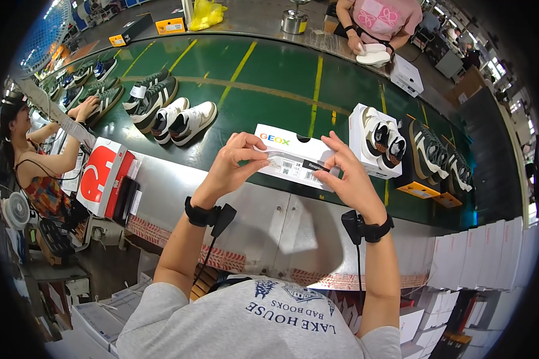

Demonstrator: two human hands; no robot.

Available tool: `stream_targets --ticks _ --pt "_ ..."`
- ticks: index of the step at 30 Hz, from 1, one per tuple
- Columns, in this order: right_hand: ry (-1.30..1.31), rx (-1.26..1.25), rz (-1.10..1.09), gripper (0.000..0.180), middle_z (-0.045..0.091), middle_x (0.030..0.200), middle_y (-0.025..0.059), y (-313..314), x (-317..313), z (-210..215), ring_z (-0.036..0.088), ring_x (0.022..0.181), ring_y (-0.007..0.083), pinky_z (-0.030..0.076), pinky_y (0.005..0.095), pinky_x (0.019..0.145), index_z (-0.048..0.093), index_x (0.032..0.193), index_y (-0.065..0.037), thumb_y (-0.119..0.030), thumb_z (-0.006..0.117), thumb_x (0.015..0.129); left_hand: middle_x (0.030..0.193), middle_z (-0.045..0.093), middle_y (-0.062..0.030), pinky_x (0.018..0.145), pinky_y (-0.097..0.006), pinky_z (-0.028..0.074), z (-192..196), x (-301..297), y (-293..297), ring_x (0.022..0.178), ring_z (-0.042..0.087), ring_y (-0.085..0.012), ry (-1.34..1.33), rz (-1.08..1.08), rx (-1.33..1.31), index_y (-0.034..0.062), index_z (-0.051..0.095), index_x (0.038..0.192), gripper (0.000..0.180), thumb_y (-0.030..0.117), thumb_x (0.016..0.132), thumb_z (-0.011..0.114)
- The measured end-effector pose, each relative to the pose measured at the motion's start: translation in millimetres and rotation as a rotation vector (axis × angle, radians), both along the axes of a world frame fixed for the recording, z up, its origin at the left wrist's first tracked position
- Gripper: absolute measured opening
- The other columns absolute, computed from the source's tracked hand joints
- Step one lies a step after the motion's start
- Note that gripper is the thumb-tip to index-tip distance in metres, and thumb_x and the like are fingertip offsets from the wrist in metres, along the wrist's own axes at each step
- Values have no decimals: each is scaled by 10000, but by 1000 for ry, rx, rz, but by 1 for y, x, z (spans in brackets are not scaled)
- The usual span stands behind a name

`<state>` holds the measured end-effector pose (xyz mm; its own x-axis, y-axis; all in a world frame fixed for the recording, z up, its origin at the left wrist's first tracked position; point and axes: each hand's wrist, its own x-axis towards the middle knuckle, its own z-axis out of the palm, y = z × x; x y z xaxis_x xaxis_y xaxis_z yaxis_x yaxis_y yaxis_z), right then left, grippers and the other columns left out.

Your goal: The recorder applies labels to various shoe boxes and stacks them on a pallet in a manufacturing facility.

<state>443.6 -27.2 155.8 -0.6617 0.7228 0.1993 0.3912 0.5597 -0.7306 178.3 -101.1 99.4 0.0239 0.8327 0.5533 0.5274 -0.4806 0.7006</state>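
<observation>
A white shoe box point(290, 141) with a label on its side sits in front of me on the green belt. Before its label, a thin clear strip point(299, 157) seems to stretch between my hands; its exact kind is hard to make out. My left hand point(236, 160) pinches its left end between thumb and fingers. At the other end my right hand point(350, 182) is closed on it, thumb against fingers, close to the box's right side. To the left, a pair of white and beige sneakers point(191, 121) stands on the belt beside green sneakers point(156, 96).
On the right, sneakers rest on a white box point(356, 134) and on dark boxes point(416, 185). A red and white box point(105, 176) stands at the left. A co-worker on the left touches shoes; another across the belt holds a white shoe point(374, 55). White boxes point(476, 257) are stacked lower right.
</observation>
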Motion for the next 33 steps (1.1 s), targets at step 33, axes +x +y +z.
stream_targets --ticks 33 --pt "-8 21 1 227 459 1411 183 9 10 -7 312 1404 320 367 381 1045 548 755 -36 -163 726 814 997 588 -48 742 -304 431 1 12 7 830 493 -186 43 -29 -18 36 717 841 96 3 752 725"
